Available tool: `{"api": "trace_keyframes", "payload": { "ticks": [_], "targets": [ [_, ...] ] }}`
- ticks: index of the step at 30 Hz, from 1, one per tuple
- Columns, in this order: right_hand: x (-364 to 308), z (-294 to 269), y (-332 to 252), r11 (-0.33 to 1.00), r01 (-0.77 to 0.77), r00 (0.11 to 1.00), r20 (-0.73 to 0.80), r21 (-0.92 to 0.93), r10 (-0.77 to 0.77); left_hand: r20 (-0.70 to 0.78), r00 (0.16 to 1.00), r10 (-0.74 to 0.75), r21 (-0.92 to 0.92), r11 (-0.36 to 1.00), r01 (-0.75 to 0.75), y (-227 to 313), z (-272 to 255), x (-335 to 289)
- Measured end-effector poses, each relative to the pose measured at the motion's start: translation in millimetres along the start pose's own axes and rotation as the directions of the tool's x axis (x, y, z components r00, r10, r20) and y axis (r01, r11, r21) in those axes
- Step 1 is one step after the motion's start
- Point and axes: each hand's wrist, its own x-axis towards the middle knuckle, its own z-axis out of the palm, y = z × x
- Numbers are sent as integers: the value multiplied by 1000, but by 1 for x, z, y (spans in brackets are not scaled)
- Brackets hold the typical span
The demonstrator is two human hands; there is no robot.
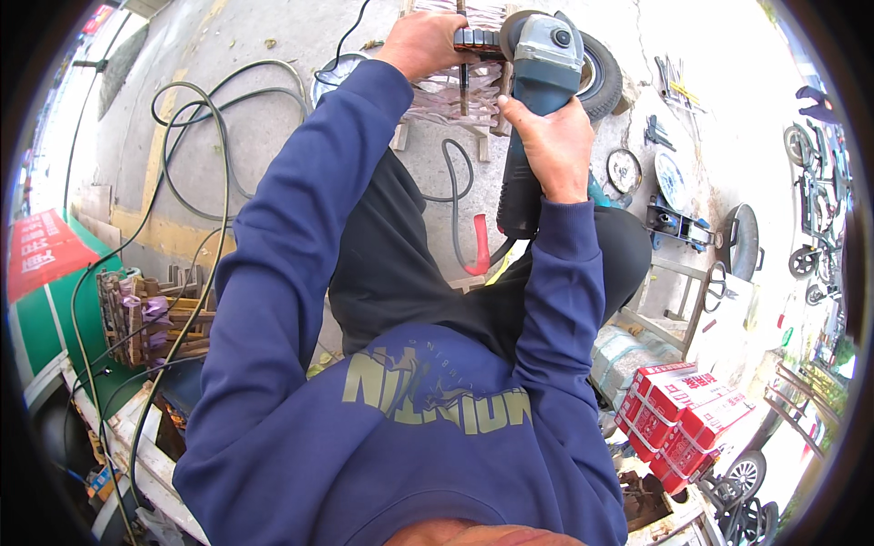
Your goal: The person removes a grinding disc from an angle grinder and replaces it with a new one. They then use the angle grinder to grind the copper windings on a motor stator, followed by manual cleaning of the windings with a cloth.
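My right hand [555, 141] is wrapped round the body of an angle grinder [543, 77], a blue-green and black tool with a grey metal head. Its round disc [513, 33] faces left. At the disc's edge is a dark, ribbed block-like piece [480, 40], pinched by my left hand [426, 44]; whether disc and piece touch I cannot tell. Beneath the piece, a stack of strips in pinkish wrapping [446, 98] rests on a low wooden support. A dark upright rod [463, 77] stands against the stack.
A black tyre [603, 82] lies just right of the grinder. Cables [218, 127] loop over the concrete at the left, and a cord [455, 214] runs between my legs. Red boxes [674, 419] stand at the lower right. Hand tools [674, 82] and metal parts lie at the right.
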Motion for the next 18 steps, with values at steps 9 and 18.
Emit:
{"api": "trace_keyframes", "payload": {
  "ticks": [9, 18],
  "targets": [
    [-4, 2, -13, 989, -13, 999, -49, -146, 5, -1, 1000, -8, -9, 1000, 8, -1, 3, -2],
    [-6, 4, -18, 987, -24, 999, -26, -156, 21, 37, 999, -39, 15, 999, 38, 0, 2, -3]
  ]
}}
